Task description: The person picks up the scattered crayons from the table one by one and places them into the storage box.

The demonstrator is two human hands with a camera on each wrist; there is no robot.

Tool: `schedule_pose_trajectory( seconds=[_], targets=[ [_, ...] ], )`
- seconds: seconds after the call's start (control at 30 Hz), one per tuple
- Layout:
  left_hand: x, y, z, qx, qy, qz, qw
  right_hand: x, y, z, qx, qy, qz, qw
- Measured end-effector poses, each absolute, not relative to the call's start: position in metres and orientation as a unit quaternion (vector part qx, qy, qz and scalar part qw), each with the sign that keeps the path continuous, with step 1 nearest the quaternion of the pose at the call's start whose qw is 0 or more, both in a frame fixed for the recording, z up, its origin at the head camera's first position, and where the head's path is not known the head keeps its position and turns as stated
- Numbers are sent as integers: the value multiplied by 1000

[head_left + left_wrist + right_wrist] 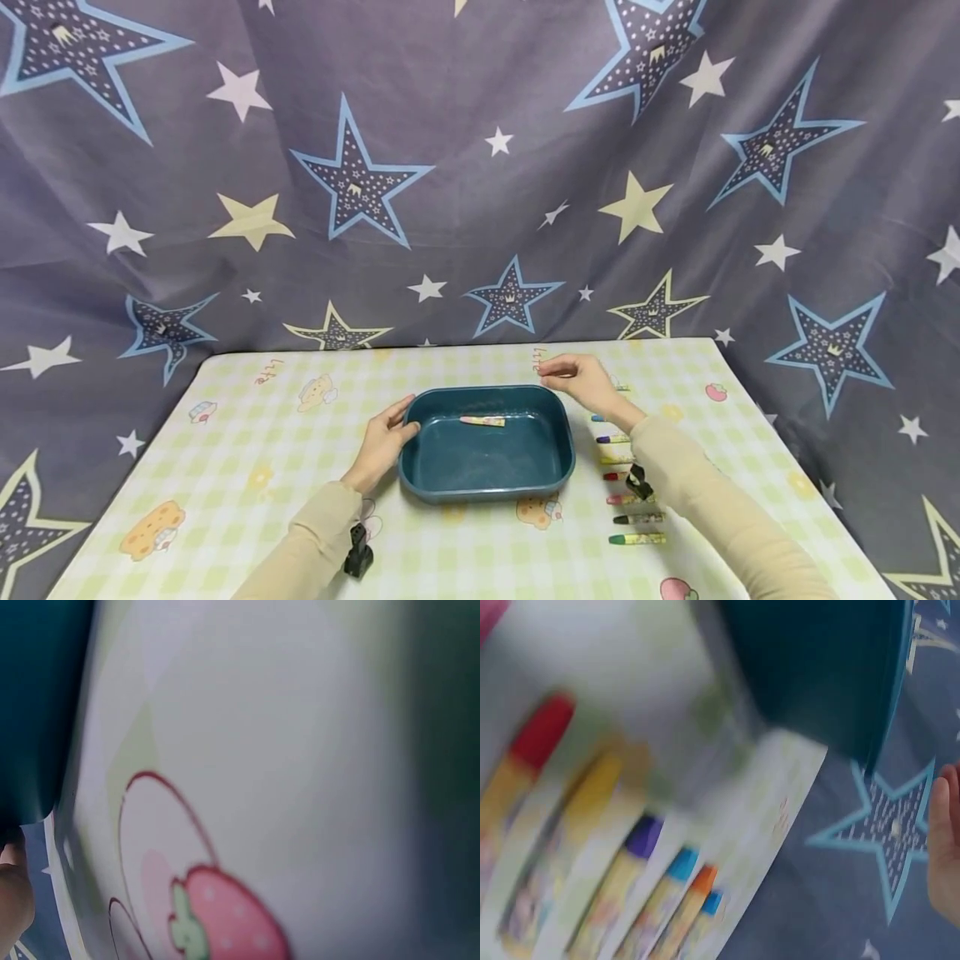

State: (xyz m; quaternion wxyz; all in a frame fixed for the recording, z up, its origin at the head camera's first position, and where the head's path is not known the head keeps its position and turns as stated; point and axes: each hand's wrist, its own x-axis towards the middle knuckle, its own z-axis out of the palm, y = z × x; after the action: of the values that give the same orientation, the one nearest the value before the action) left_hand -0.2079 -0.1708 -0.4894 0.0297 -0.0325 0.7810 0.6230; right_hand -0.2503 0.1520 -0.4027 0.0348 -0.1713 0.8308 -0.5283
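A deep teal plastic tray [487, 487] stands on the table. At its left side my left hand [384, 440] grips the rim, thumb over the edge and fingers along the outer wall. One crayon [482, 421] in a patterned wrapper lies inside the tray. Just off the tray's back right corner hovers my right hand [581, 379], its fingers loosely bent and nothing visible between them. Beneath the right forearm, a row of crayons [637, 540] lies to the right of the tray, partly covered by the sleeve. Purple [643, 836], yellow and red tips show in the right wrist view.
A checked cloth with cartoon prints covers the table [247, 492]. Behind the table's far edge hangs a grey curtain [465, 208] with stars. Each wrist carries a small black camera mount [358, 554].
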Motion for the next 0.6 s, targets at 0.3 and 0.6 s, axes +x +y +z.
schedule_pose_trajectory(
  seconds=[0.3,0.6],
  targets=[
    [-211,-173,-494,-38,787,615,25,-276,211,-427,-114,854,-508,15],
    [-211,-172,-496,-41,789,613,25,-286,250,-446,-82,883,-462,-5]
  ],
)
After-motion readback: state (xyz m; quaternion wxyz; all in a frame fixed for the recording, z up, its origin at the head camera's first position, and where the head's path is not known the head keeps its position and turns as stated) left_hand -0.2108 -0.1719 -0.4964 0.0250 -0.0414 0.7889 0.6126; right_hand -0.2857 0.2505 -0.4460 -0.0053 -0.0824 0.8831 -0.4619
